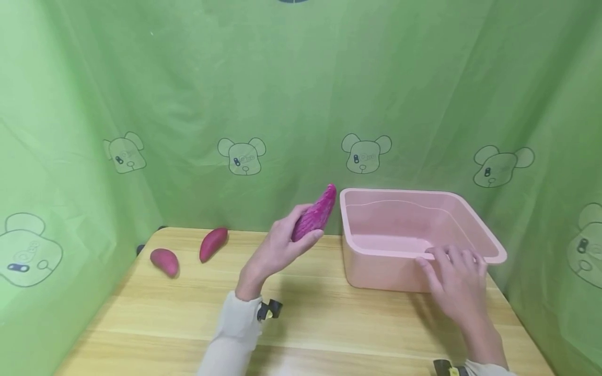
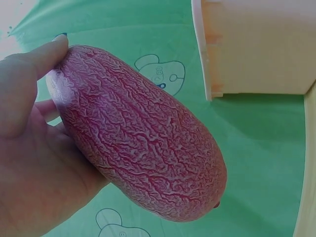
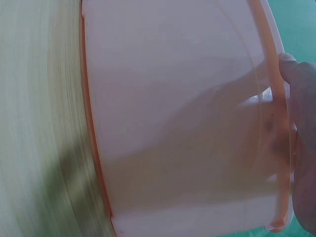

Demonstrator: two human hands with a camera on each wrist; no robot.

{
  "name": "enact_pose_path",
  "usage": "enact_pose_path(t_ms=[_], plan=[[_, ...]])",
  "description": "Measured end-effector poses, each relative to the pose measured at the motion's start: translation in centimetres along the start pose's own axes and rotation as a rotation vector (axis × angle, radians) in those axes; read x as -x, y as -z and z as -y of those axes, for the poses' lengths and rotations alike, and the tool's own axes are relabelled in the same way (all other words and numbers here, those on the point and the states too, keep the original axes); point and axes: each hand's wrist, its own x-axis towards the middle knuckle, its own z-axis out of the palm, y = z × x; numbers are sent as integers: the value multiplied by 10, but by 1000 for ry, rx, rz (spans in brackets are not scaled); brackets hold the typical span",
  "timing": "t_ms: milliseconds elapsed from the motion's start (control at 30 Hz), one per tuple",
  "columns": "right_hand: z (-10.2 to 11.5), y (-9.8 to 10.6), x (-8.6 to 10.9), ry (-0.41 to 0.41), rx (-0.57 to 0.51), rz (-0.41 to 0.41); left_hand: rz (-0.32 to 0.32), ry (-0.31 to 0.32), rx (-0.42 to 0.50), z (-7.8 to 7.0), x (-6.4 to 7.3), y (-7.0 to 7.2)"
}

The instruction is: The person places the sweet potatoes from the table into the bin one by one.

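My left hand (image 1: pixel 282 237) holds a magenta sweet potato (image 1: pixel 316 214) above the table, left of the pink plastic bin (image 1: pixel 383 271). In the left wrist view the sweet potato (image 2: pixel 143 133) fills the middle, its skin wrinkled all over with pale ridges. The left thumb and fingers wrap one end of it. On the bin's near rim, my right hand (image 1: pixel 458 282) grips with its fingers curled over the edge and the thumb on the outer side. The right wrist view shows the bin's outer wall (image 3: pixel 163 113) with the hand's shadow on it.
Two more reddish-purple sweet potatoes lie at the table's left: one (image 1: pixel 165 262) nearer the edge, another (image 1: pixel 213 244) farther back. The wooden table (image 1: pixel 329 329) is enclosed by green curtains (image 1: pixel 291 94) printed with bear heads. Inside the bin, the visible floor is bare pink.
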Motion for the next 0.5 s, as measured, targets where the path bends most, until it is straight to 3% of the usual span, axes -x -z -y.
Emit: enact_pose_path(t_ms=[167,500], plan=[[0,0,1,2,6,-2,-3,-10,17,-4,-3,-3],[-1,-2,1,3,4,-9,-44,-64,-40,-12,-9,-9]])
